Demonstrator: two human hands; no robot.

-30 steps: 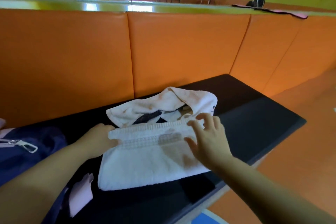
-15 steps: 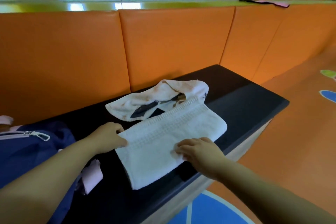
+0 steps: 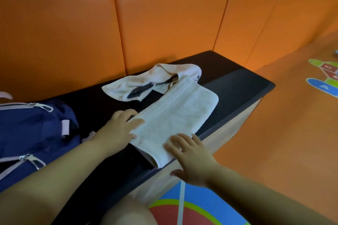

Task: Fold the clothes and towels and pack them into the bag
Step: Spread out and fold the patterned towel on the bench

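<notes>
- Both hands lie on the white towel (image 3: pixel 175 115), and neither one grips it.
- Left hand (image 3: pixel 118 129) rests on the towel's left end. Its fingers (image 3: pixel 137 121) are nearly straight and point right.
- Right hand (image 3: pixel 190 155) lies flat on the near end. Its fingers are spread out, and the thumb hangs off the near edge of the bench (image 3: pixel 237 86).
- Both arms reach in from the near side.
- The towel is folded into a long strip. It lies on the black bench, between the two hands and slanting away to the far right.
- A blue bag (image 3: pixel 33 129) sits on the bench at the left, near the left arm. I cannot tell what is inside it.
- A second cloth (image 3: pixel 128 86), white with dark marks, lies crumpled just past the towel and touches its far end.
</notes>
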